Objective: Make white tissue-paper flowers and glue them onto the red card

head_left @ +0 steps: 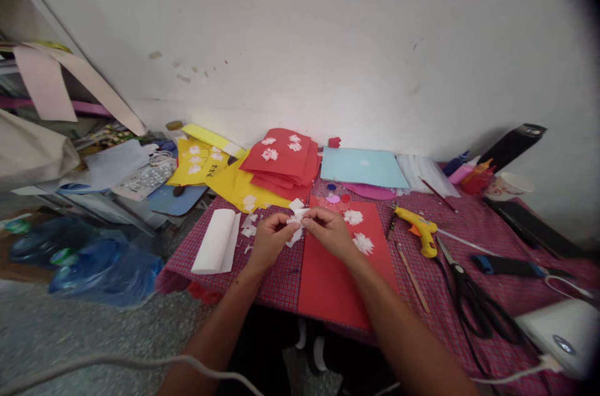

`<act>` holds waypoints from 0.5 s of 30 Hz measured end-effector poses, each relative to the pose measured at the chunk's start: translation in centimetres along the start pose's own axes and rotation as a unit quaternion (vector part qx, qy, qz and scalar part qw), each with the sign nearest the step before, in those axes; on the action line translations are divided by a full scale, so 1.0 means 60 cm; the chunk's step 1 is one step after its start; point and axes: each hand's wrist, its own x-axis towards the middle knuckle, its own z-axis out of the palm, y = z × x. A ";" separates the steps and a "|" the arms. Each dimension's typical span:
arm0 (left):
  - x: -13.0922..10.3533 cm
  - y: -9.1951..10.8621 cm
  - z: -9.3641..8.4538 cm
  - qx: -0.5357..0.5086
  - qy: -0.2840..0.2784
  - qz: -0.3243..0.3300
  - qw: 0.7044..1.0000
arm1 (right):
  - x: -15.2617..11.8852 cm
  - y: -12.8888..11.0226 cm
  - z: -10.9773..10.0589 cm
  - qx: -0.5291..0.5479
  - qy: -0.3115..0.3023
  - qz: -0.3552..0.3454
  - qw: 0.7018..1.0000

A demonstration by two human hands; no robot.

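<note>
Both hands meet over the left edge of a red paper sheet (337, 283). My left hand (272, 237) is closed, pinching a small white piece of tissue paper (297, 213) between thumb and fingers. From the other side my right hand (328, 230) pinches the same tissue paper. Two white tissue flowers (353, 217) lie on the red sheet, just right of my right hand. Left of my left hand rests a white tissue roll (214, 241), with torn white scraps (249, 225) beside it. Dabs of blue, pink and red paint (333, 199) sit above the hands.
Red sheets with white flowers (281, 158) are stacked at the back, near yellow paper (197, 162) and a light blue sheet (363, 166). To the right lie a yellow glue gun (423, 230), black-handled scissors (473, 296), a wooden stick (412, 277) and a black flask (510, 145).
</note>
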 end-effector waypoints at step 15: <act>-0.003 0.010 0.001 0.009 -0.039 -0.008 0.999 | -0.002 0.015 -0.008 -0.017 0.036 -0.014 0.999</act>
